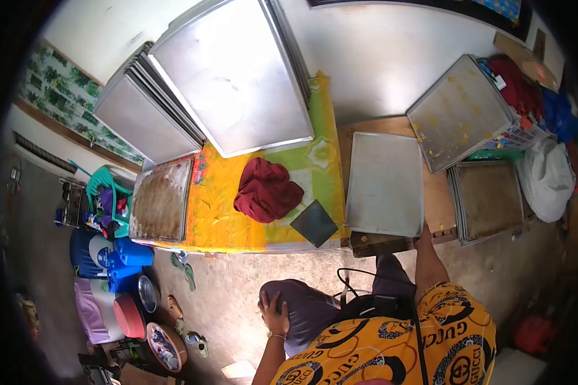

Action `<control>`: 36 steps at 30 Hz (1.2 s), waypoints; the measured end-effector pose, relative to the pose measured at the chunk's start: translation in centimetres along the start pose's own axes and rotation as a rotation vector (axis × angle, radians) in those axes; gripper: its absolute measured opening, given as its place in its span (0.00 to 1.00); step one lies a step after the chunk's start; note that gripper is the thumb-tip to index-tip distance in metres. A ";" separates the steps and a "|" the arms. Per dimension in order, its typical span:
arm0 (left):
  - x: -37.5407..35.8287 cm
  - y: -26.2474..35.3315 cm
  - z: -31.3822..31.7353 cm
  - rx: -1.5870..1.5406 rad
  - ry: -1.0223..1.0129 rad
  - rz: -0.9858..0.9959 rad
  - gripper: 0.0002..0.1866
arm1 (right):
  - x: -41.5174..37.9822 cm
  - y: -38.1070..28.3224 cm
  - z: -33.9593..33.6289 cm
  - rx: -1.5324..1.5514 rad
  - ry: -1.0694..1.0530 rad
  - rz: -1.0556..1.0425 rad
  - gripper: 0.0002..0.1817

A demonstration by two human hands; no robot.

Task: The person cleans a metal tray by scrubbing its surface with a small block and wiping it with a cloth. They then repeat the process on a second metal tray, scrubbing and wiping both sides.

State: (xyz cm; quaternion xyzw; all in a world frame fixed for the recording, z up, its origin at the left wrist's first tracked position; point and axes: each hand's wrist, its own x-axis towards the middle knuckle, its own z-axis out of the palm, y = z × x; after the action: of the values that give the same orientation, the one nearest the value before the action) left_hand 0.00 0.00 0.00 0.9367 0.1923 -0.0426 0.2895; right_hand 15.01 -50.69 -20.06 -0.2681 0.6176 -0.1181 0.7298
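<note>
My left hand [275,316] rests on my left knee with its fingers spread, holding nothing. At the near right corner of a flat grey metal tray [385,186], my right hand [423,237] grips the edge; most of its fingers are hidden. The tray lies on a brown wooden table [440,205]. To its left, a dark square piece [314,223] and a crumpled maroon cloth [268,190] are on a table with a yellow and green cover [221,221].
Large metal trays [234,74] lean against the wall, and more trays [144,119] stand at left. A stained tray stack [488,199] and a yellow-spotted tray [459,115] are at right. Blue containers [125,260], basins [128,314] and slippers [189,276] are on the floor.
</note>
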 end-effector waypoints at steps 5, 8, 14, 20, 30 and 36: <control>1.1 -1.0 -0.1 -0.043 0.040 0.018 0.20 | -0.9 -0.8 0.4 -0.134 -0.249 0.073 0.19; 1.0 -1.6 0.0 -0.084 0.051 0.047 0.19 | -2.6 -2.5 -0.3 -0.213 -0.294 0.047 0.17; 0.7 -2.0 0.0 -0.130 0.070 -0.032 0.17 | -7.6 -6.9 2.0 -0.174 -0.309 -0.130 0.12; 0.4 -3.4 0.6 -0.218 0.136 0.011 0.17 | -10.5 -14.0 2.3 -0.361 -0.383 -0.354 0.14; 0.3 -2.7 0.6 -0.217 0.162 -0.026 0.17 | -31.9 -21.6 3.9 -1.102 -0.147 -1.778 0.21; 2.3 -0.5 -1.6 -0.388 0.146 0.065 0.19 | -37.0 -20.2 7.9 -1.284 -0.101 -1.730 0.22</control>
State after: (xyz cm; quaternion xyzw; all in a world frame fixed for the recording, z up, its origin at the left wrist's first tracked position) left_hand 1.86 2.07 0.62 0.8697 0.1871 0.0727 0.4509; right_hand 18.14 -46.85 22.50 -0.9511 0.1345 -0.2365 0.1462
